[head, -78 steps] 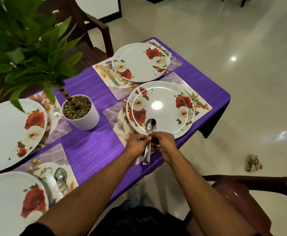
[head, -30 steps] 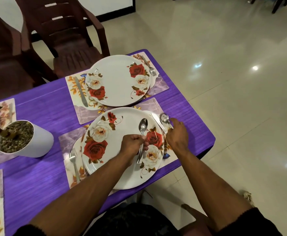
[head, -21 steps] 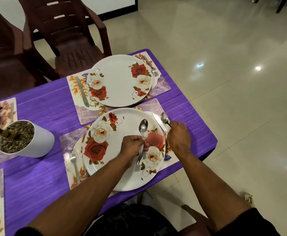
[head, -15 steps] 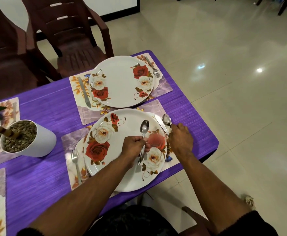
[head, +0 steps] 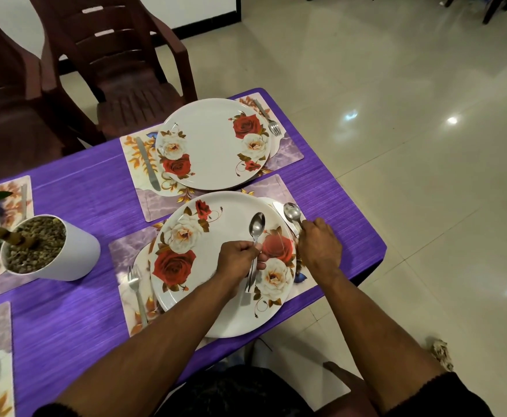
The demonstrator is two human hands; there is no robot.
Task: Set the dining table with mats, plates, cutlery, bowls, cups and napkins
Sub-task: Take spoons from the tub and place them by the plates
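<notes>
A: Laying spoons here. My right hand [head: 320, 251] pinches a spoon [head: 292, 212] down beside the knife [head: 283, 216], right of the near plate [head: 225, 263], centre frame on the desk [head: 75, 200].

B: And the left?

A: Left hand [head: 238, 261] is clamped on spare spoons [head: 256, 228] over the plate, probably for the far plate [head: 213, 142].

White plates [head: 216, 145] bear red and cream roses; the tablecloth [head: 75, 206] is striped purple.
</notes>
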